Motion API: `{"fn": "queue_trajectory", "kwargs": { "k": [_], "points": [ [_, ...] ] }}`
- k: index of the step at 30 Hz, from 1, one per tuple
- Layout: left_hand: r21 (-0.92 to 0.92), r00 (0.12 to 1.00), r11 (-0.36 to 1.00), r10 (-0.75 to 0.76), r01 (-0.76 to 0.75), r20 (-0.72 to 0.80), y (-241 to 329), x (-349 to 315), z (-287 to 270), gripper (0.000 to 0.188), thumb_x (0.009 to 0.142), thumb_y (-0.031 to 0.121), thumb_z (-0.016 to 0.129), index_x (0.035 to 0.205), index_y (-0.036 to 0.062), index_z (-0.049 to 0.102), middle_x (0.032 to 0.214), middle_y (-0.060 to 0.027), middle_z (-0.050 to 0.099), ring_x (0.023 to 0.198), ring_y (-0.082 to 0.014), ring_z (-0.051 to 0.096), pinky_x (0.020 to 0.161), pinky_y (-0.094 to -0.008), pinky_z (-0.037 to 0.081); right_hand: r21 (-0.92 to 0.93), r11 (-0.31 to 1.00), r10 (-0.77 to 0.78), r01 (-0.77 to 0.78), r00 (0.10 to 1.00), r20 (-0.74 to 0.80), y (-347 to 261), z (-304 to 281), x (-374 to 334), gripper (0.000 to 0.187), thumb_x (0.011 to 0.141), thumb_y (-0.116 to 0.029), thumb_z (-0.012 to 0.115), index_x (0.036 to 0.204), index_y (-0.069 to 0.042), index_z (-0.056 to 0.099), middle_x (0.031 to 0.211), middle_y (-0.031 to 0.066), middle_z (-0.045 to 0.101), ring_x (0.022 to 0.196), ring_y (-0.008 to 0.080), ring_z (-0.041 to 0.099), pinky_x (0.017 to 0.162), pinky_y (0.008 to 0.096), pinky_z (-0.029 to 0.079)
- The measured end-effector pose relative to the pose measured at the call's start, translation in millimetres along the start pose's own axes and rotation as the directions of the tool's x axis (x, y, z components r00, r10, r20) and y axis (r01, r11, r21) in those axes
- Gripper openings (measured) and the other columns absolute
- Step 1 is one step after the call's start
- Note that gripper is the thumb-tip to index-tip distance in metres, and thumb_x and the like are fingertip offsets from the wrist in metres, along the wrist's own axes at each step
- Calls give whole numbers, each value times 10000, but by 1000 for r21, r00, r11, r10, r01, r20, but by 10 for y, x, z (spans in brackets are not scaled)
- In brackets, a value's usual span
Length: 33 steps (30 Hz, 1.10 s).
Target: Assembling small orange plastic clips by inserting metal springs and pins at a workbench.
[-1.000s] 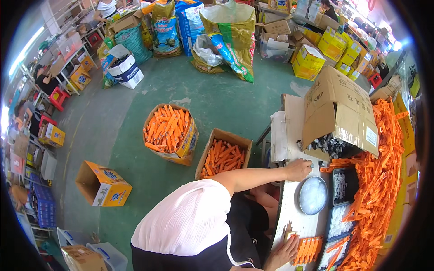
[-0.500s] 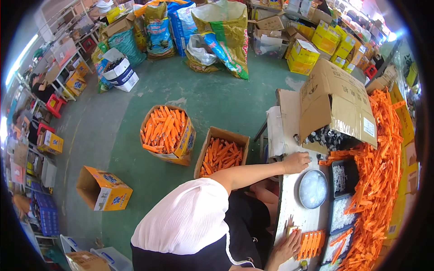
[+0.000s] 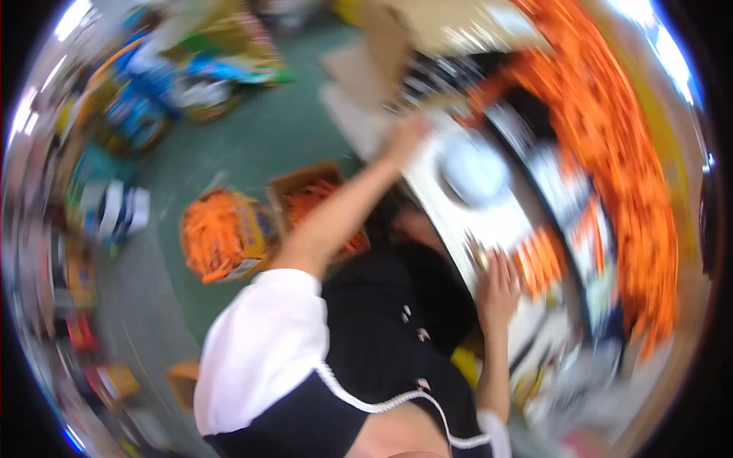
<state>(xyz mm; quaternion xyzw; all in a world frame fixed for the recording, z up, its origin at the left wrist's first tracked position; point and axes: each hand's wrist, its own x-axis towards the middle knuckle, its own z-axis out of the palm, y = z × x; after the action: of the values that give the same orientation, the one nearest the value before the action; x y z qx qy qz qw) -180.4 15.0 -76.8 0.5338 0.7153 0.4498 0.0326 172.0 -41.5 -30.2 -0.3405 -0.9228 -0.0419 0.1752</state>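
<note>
The row of orange plastic pieces (image 3: pixel 539 264) lies just right of the right hand (image 3: pixel 498 281), farther from the left hand (image 3: pixel 408 136); blurred, neither grip's state can be told.

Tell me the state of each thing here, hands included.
Left hand: blurred, grip unclear
Right hand: outstretched, grip unclear
Row of orange pieces: side by side
Orange heap: loosely piled
Round dish: uncovered
Bench carton: open, black pieces at its mouth
Yellow floor carton: open, filled
</note>
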Motion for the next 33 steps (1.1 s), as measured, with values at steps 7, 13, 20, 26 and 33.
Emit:
{"fn": "queue_trajectory", "kwargs": {
  "k": [7, 13, 20, 26, 33],
  "points": [
    [-757, 914, 517, -278, 401, 295, 943, -167, -137, 172, 778, 99, 635, 930, 17, 630, 731, -13, 595, 593, -79, 516, 542, -200, 415, 229, 947, 272, -224, 941, -203, 82, -153, -46, 286, 839, -146, 515, 1099, -29, 535, 1141, 94, 548, 1019, 248, 490, 893, 361, 324],
    [-502, 700, 736, 54, 454, 712, 1897, -615, 256, 130, 729, 73, 673, 830, 0, 637, 719, -46, 599, 549, -83, 552, 444, -219, 430, 368, 884, 417, -290, 845, -335, 132, -78, -113, 196, 871, -155, 486, 992, -21, 562, 1004, 100, 594, 890, 269, 516, 804, 352, 358],
    [-306, 714, 950, 252, -56, 653, 1923, -833, 529, 131, 681, 88, 694, 741, -15, 641, 720, -72, 540, 591, -133, 564, 499, -257, 448, 362, 888, 412, -285, 841, -350, 122, -33, -112, 173, 810, -155, 561, 925, -25, 569, 929, 86, 584, 840, 248, 514, 750, 350, 359],
    [-312, 575, 857, 22, 411, 818, 1842, -746, 596, 107, 654, 44, 708, 729, -7, 651, 755, -85, 546, 623, -147, 564, 535, -274, 470, 305, 896, 413, -322, 855, -313, 146, -76, -90, 165, 835, -160, 540, 919, -21, 573, 923, 81, 596, 833, 245, 521, 747, 339, 362],
    [-502, 680, 789, 152, 353, 717, 1652, -819, 598, 94, 689, 94, 696, 714, 19, 646, 783, -46, 548, 605, -127, 556, 531, -240, 477, 256, 923, 355, -289, 895, -270, 132, 3, -42, 112, 827, -85, 505, 883, -11, 567, 910, 139, 583, 841, 292, 539, 765, 388, 384]
  ]
}}
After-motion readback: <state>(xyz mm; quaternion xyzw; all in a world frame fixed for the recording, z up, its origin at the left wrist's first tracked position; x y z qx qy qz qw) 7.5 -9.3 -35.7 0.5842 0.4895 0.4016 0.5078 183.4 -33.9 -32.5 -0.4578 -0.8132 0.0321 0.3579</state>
